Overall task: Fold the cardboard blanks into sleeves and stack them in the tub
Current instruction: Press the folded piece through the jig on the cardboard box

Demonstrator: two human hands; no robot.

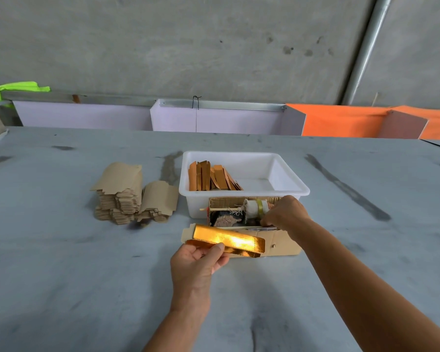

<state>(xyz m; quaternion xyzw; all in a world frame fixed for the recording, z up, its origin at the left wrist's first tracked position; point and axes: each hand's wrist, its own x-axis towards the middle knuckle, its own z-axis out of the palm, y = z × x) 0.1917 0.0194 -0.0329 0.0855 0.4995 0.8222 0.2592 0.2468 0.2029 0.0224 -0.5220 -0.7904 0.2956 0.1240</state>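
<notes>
Left hand point(197, 260) pinches the gold foil-faced cardboard sleeve point(226, 241), long axis left-right, while my right hand point(285, 213) fingers something unclear in the small open cardboard box point(277, 246), both just short of the white plastic tub point(241, 191).

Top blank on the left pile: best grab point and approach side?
Pinch the top blank at its raised near edge, coming from the front. It arches above the pile of blanks, so that edge probably leaves room for fingers underneath; the far edge looks lower.
</notes>
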